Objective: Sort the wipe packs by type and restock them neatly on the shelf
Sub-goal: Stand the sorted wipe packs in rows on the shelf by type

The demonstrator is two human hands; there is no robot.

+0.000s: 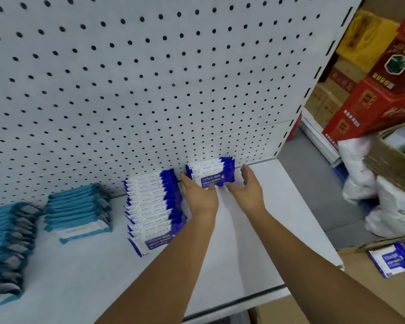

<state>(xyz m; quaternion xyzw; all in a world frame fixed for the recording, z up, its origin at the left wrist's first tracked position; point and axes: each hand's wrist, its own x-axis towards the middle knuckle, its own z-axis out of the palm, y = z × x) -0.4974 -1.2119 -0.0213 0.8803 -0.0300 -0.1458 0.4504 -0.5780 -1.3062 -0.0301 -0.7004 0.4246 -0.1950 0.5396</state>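
Now, both hands are up at the back of the shelf (255, 230), and between them sits the short row of blue-and-white wipe packs (211, 171), leaning on the pegboard (150, 78) just beyond the fingertips. Left hand (198, 195) is spread, straight fingers against the row's left end, thumb round at the front face; right hand (248, 185) is open too, fingers straight and just off the right end, not quite touching as far as I can tell. Nothing is gripped, so this looks like squaring up. The danger, I'd say: slick, soft packs shingled on one another, so a push from the left with no stop on the right could fan them sideways or let the front pack slide down flat. And the left hand is wedged in the gap beside the longer row of the same packs (154, 206); a careless drag out could pull that row askew. Each pack's long axis runs hand to hand, along the pegboard, dark blue end toward the right hand, white end toward the left, printed face tipped up and forward. Teal packs (77, 211) lie well off beyond the left hand, and more blue ones wait in a cardboard box (351, 265) out past the right forearm
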